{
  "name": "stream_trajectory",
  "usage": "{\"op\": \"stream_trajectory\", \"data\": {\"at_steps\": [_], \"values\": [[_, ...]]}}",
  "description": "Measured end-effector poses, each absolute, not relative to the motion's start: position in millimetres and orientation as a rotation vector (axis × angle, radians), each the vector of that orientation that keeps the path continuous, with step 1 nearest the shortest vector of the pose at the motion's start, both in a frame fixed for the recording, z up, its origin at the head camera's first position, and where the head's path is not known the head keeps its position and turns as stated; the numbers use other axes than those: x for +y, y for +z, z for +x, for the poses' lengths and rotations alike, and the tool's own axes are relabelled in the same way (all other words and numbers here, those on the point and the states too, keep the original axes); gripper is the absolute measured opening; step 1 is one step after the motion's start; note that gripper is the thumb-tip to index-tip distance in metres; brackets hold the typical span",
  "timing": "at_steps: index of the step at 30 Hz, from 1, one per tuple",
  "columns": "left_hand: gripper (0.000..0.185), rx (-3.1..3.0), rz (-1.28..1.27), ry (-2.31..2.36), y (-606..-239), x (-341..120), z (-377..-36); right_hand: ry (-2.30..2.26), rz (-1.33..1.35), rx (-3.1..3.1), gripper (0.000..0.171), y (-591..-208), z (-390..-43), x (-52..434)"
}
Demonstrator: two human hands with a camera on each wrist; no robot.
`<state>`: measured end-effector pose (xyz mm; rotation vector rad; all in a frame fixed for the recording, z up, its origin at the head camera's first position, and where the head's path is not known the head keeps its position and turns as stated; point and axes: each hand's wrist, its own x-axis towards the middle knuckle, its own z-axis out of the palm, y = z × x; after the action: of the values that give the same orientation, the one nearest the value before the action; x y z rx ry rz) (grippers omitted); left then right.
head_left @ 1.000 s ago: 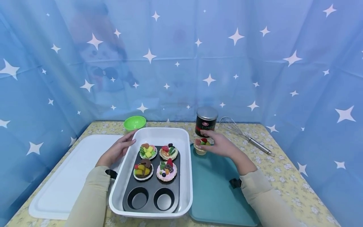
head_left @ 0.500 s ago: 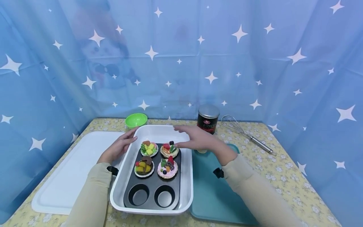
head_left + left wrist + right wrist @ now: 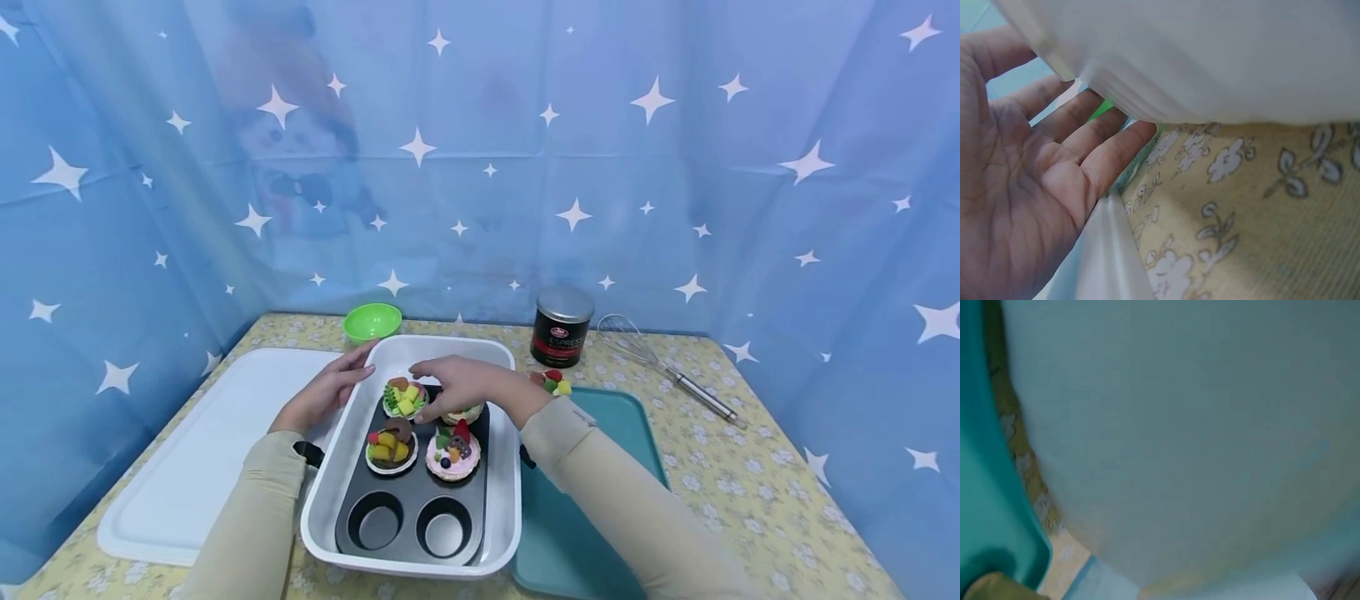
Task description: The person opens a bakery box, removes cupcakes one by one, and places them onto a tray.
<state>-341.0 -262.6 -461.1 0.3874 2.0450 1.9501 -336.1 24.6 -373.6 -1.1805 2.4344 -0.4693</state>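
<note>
A white deep tray (image 3: pixel 411 568) holds a dark muffin tin (image 3: pixel 411 500). Toy fruit tarts fill its rear and middle cups: one with yellow cubes (image 3: pixel 408 402), a chocolate one (image 3: pixel 391 447), a pink one (image 3: pixel 453 455) and one mostly covered (image 3: pixel 465 414). Both front cups show dark insides. My left hand (image 3: pixel 332 387) holds the tray's far left rim, thumb over the edge; in the left wrist view its fingers (image 3: pixel 1113 150) lie against the outer wall. My right hand (image 3: pixel 465 385) hovers over the rear tarts, thumb and fingers spread, holding nothing.
A fruit-topped cupcake (image 3: pixel 553 383) sits on the teal tray (image 3: pixel 592 533) at right, partly behind my right wrist. An espresso tin (image 3: pixel 561 329), a whisk (image 3: pixel 667 367) and a green bowl (image 3: pixel 372 322) stand or lie behind. A white board (image 3: pixel 195 467) lies left.
My right hand has left the cupcake on the teal tray and moved left over the rear tarts. My left hand stays at the tray's rim.
</note>
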Motion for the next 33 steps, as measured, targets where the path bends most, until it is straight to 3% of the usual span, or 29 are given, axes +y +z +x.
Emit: {"op": "stream_trajectory", "data": {"at_steps": [28, 33], "values": [[0.065, 2.036, 0.399, 1.979, -463, -262, -342, -0.234, -1.211, 2.542, 0.075, -394, -347, 1], [0.064, 2.037, 0.381, 1.975, -464, -262, -342, -0.287, -1.235, 2.537, 0.065, -396, -347, 2]]}}
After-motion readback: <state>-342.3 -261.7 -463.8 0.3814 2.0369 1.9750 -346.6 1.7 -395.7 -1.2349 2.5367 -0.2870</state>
